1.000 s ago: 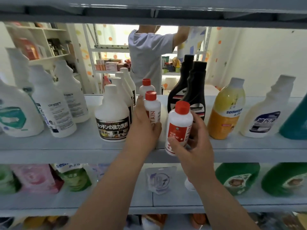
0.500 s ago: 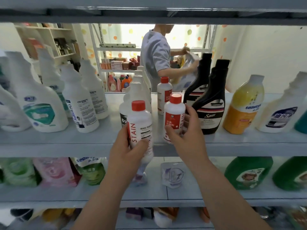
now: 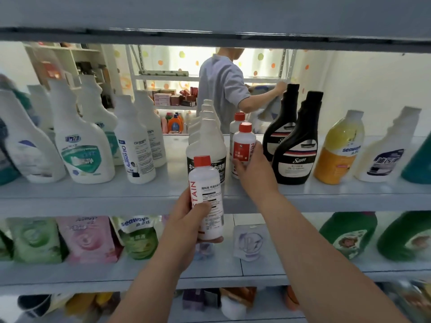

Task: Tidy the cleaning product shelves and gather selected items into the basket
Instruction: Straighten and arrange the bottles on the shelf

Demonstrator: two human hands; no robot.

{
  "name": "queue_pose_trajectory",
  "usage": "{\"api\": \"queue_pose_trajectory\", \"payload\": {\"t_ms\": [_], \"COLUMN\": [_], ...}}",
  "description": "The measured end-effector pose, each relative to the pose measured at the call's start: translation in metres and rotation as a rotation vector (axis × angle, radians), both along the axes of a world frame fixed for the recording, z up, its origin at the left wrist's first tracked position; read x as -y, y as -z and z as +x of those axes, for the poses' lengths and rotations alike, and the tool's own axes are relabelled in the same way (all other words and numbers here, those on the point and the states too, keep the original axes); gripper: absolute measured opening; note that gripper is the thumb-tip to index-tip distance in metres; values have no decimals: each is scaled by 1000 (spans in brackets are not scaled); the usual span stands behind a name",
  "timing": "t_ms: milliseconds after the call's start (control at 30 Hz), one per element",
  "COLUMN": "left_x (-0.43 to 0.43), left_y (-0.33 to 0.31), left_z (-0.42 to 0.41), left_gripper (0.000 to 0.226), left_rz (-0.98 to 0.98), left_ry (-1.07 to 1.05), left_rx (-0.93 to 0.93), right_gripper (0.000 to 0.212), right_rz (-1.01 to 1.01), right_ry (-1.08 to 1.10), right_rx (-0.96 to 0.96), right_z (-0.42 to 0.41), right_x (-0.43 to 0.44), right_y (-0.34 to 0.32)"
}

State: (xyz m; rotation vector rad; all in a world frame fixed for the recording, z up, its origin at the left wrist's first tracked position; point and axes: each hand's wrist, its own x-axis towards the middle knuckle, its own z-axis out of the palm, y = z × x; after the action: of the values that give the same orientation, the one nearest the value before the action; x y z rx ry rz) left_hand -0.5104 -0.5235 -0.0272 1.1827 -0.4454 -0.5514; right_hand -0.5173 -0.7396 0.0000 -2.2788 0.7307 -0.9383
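My left hand point(image 3: 186, 226) grips a small white stain-remover bottle point(image 3: 206, 197) with a red cap, held upright in front of the middle shelf's edge point(image 3: 140, 201). My right hand point(image 3: 253, 170) holds a second red-capped white bottle point(image 3: 243, 148) that stands on the middle shelf, fingers wrapped round its lower half. A third red-capped bottle point(image 3: 238, 122) stands just behind it. No basket is in view.
A row of white bottles with a black label point(image 3: 206, 145) stands left of the held bottle; two black Sam bottles point(image 3: 296, 145) stand right of it. White spray bottles point(image 3: 81, 145) fill the left, a yellow bottle point(image 3: 338, 148) the right. Refill pouches point(image 3: 86, 238) and green jugs point(image 3: 347, 234) sit below. A person point(image 3: 221, 89) works behind the shelf.
My left hand has drawn the stain bottle off the shelf, down and toward me. My right hand has kept its bottle standing on the shelf. The camera moved closer.
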Motion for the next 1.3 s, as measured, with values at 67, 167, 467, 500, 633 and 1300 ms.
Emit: {"api": "queue_pose_trajectory", "payload": {"t_ms": [67, 167, 467, 500, 633, 1300], "left_x": [-4, -10, -26, -26, -23, 65], "left_y": [1, 5, 29, 33, 48, 64], "left_z": [-2, -3, -17, -21, -41, -172], "left_gripper": [41, 35, 44, 47, 43, 26], "left_rz": [5, 13, -48, -47, -144, 244], "left_ry": [12, 29, 192, 224, 339, -21], "left_rx": [-25, -66, -280, -324, -481, -169], "right_gripper": [74, 76, 35, 34, 37, 37], "right_rz": [16, -53, -189, -8, 433, 1028], "right_ry": [13, 55, -177, -253, -464, -436], "right_rx": [-78, -228, -144, -56, 132, 387], "right_z": [-1, -11, -91, -102, -136, -240], "right_x": [-1, -8, -63, -74, -110, -47], "right_y": [2, 13, 53, 54, 64, 92]}}
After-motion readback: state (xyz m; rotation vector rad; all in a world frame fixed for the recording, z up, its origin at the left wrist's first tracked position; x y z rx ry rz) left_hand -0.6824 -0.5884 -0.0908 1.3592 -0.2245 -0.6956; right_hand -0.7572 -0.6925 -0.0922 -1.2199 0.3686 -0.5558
